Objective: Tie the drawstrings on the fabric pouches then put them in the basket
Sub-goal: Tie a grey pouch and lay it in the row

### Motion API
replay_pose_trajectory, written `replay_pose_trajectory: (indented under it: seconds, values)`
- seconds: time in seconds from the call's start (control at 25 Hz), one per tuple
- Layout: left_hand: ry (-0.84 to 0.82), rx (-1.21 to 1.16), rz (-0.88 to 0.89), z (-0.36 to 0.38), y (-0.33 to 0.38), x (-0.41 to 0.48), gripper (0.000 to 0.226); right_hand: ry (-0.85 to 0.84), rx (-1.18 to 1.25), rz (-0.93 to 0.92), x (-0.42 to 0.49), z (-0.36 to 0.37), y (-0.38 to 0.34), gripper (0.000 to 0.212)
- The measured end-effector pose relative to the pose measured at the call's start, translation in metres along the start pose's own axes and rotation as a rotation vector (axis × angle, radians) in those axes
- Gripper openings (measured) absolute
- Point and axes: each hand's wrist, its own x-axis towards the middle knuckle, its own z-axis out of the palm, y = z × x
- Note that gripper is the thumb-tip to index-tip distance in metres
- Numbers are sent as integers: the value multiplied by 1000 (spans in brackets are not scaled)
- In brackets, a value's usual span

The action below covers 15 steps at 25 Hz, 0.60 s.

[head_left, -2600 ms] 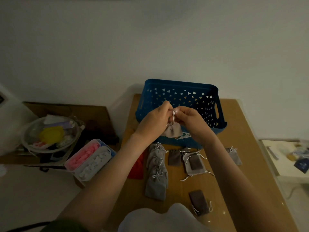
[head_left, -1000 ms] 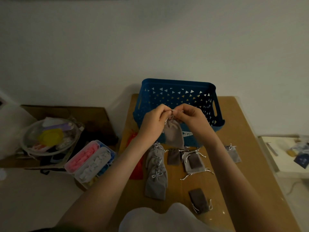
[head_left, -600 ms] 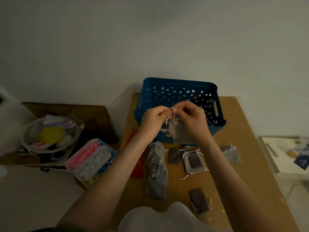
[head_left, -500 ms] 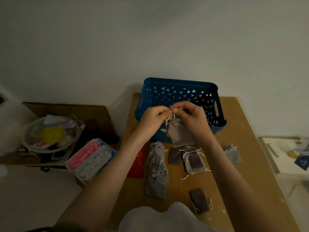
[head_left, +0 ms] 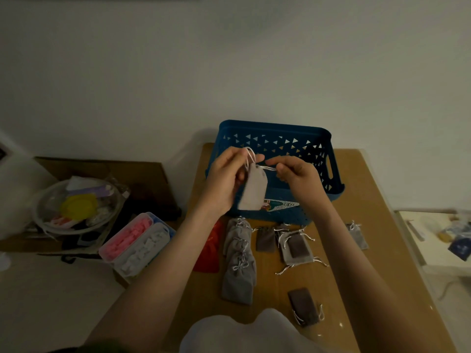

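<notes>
A small grey fabric pouch hangs in the air in front of the blue plastic basket. My left hand pinches a loop of its white drawstring at the pouch's neck. My right hand pinches the other end of the drawstring, pulled out to the right. Several more grey and brown pouches lie on the wooden table below my hands; the pile at the left has bows tied.
A red pouch lies at the table's left edge. Left of the table stand a clear box of pink and white pieces and a bowl of odds and ends on cardboard. A low white shelf is at the right.
My hands have drawn apart: the right one pulled the drawstring out to the right, and the pouch swung left, hanging under my left hand.
</notes>
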Motion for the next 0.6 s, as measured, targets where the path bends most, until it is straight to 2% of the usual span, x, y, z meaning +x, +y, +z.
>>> replay_pose_trajectory:
  seconds: [0.08, 0.24, 0.4, 0.48, 0.6]
  values:
    - [-11, -109, -54, 0, 6, 0, 21, 20, -67, 14, 1, -2, 2, 24]
    - [-38, 58, -2, -6, 4, 2, 21, -33, -195, -11, 4, -6, 5, 22]
    - [13, 240, -57, -11, 0, 5, 19, -109, -268, 5, 4, -8, 7, 24]
    - [64, 330, -71, -11, -4, 6, 17, -125, -160, 56, 2, -7, 5, 25]
    - [119, 405, -33, -3, -11, 5, 7, -170, 253, 95, -4, -2, -6, 24]
